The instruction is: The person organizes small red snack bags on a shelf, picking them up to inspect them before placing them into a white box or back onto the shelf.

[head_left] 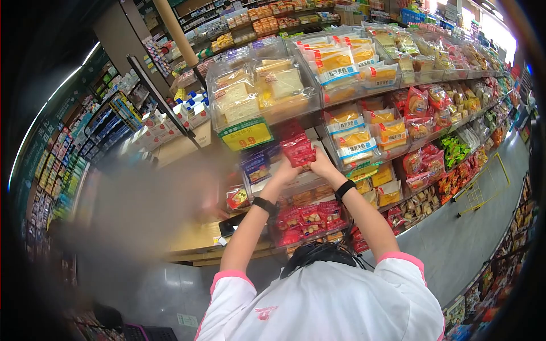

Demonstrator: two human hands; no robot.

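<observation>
I see a glossy red plastic packet [298, 150] between left hand [286, 171] and right hand [323, 164], right of a yellow-green price card [246, 134]; both hands' fingers are closed on its lower edge, presumably to steady the soft pouch. Above, a clear plastic bin [291, 108] holds pale sliced bread; lower, another transparent bin [311, 233] holds red packets, likely grouped by kind.
</observation>
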